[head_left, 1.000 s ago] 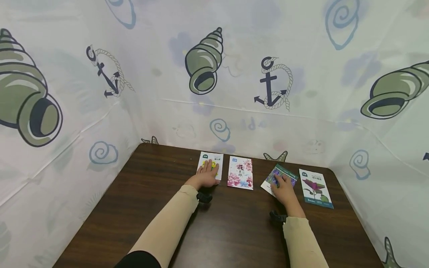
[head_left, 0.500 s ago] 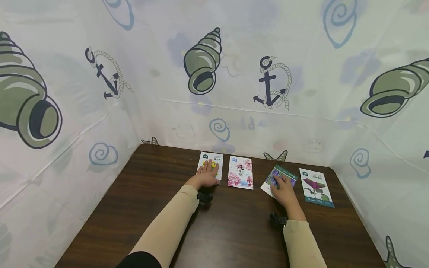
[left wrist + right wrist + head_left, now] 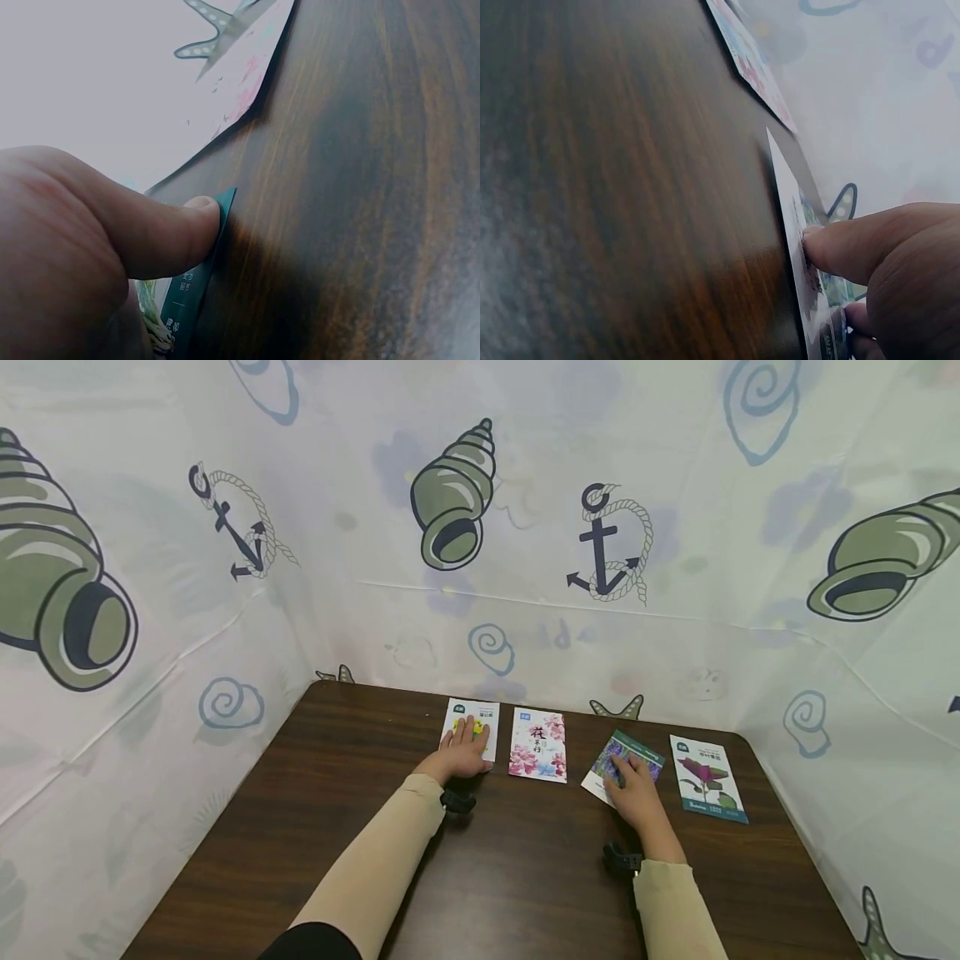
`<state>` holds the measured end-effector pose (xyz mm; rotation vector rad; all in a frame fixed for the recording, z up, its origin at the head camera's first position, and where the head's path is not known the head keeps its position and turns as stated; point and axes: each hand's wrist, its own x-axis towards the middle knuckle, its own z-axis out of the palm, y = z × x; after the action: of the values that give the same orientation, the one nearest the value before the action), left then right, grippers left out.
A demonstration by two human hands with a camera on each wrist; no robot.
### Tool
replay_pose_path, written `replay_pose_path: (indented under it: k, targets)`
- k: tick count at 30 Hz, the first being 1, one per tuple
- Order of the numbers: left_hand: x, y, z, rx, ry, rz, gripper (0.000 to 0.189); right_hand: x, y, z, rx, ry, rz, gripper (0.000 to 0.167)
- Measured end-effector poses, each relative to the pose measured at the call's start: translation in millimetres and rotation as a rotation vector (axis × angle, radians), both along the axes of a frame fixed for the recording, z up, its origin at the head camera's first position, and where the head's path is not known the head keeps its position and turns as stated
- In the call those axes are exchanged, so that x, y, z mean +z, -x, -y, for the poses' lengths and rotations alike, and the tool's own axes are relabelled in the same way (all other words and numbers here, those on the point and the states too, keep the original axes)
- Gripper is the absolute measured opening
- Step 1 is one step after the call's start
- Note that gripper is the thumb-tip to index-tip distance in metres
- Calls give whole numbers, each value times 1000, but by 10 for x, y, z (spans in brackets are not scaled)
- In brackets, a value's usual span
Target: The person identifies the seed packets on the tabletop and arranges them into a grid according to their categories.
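My left hand lies with its fingers spread on a white seed packet with yellow flowers, covering much of its picture. In the left wrist view the thumb rests on that packet's dark green edge strip. Slightly bent fingers of my right hand press on a green, purple-flowered seed packet, which lies turned at an angle. The right wrist view shows the thumb on the packet's printed face, with other fingertips close by and partly hidden.
Between the hands lies a packet with pink blossoms. A packet with a magenta flower lies to the right of my right hand. All rest near the back edge of the dark wooden table; a printed cloth hangs behind.
My right hand and the purple-flowered packet have shifted slightly left and toward me. My left hand stays on the yellow-flowered packet.
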<state>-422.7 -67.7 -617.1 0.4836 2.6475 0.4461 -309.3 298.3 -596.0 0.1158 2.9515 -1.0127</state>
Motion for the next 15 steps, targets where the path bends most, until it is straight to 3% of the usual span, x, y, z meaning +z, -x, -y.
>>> replay_pose_path:
  k: [5,15]
  targets:
    - [10,-11,10,2,-7,0,90,15,-29,22,0,3,4,64]
    - [152,-135,-5,11,-62,-5,87,-18,-83,9,32,-6,-17,63]
